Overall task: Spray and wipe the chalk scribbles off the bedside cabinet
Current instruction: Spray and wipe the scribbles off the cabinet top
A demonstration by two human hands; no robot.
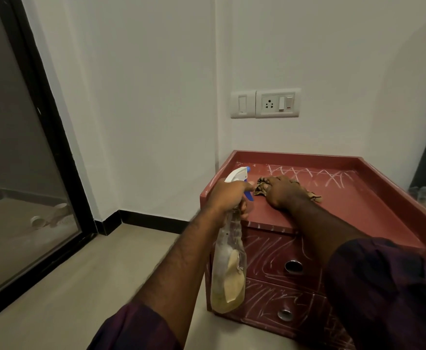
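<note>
Left hand (228, 198): clasps spray bottle (228, 274) at the neck, near-left cabinet corner.
Right hand (282, 190): palm down, pressing brown cloth (260, 187) onto bedside cabinet (358, 208) top.
Chalk scribbles (308, 175): far part of top; also drawer fronts.

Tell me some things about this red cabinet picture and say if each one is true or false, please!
1. The left hand holds the spray bottle. True.
2. The right hand presses a cloth on the cabinet top. True.
3. The cabinet top is all clean now. False: chalk zigzags still run along its back part.
4. The drawer fronts have no chalk on them. False: both are covered in white scribbles.
5. The bottle's trigger is blue. True.
</note>
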